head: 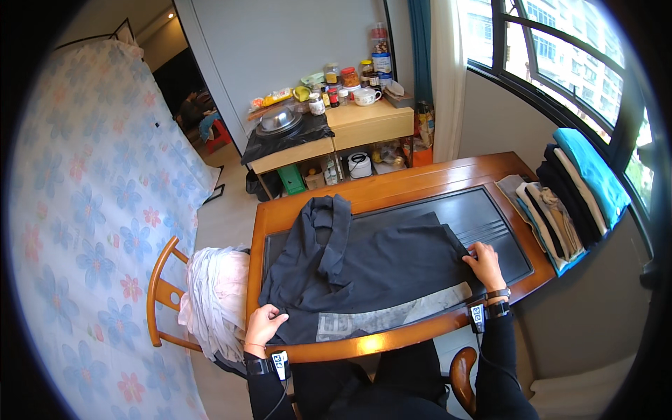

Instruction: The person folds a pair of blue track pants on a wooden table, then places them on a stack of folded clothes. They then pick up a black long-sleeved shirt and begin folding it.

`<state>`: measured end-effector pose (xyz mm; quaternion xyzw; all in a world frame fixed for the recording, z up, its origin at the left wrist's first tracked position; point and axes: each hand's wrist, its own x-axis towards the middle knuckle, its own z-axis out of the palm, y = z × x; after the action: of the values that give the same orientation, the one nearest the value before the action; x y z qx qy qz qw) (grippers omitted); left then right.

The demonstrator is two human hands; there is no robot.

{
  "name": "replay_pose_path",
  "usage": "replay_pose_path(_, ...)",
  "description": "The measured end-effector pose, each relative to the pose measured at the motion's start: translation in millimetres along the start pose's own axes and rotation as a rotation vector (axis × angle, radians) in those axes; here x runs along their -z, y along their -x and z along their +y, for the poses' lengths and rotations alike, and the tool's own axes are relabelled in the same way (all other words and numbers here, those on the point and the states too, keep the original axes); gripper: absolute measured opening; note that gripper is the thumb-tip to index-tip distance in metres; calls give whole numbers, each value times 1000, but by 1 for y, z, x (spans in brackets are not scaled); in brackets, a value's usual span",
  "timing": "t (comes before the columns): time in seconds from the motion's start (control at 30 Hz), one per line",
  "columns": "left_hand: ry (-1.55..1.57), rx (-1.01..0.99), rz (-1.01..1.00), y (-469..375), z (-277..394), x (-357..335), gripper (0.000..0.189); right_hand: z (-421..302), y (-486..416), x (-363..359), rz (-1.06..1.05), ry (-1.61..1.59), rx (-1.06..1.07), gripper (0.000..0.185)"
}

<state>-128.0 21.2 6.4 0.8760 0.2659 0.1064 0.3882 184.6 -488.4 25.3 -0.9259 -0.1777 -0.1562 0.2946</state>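
Observation:
A dark grey collared shirt [378,257] lies across the wooden table [388,340], over its black inset panel [467,210]. Its collar end [328,226] is bunched up at the left, and a pale grey printed band [394,312] runs along the near edge. My left hand [265,324] pinches the cloth at the near left corner between thumb and fingers. At the right end, my right hand [484,265] grips the shirt's edge the same way. Both wrists wear black straps with small devices.
Folded clothes [567,205] stand in a stack along the table's right end, below the window. A wooden chair [167,294] at the left holds a heap of pale cloth [218,299]. Beyond the table, a side table [373,123] carries jars and a metal bowl [277,119].

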Motion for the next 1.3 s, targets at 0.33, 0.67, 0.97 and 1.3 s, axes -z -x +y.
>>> replay_pose_path(0.33,75,-3,261,28,-14,-5,29,-164,-31,-71,-686,-762,10,28)
replay_pose_path(0.67,-105,-255,308,56,53,-14,32,-242,-12,-187,-679,-672,433,38)
replay_pose_path(0.97,-91,-278,3,55,50,-44,34,-226,-15,-196,-614,-1362,-240,16)
replay_pose_path(1.3,-27,-151,-77,52,44,-39,47,-161,-60,-153,-644,-2101,-743,29)
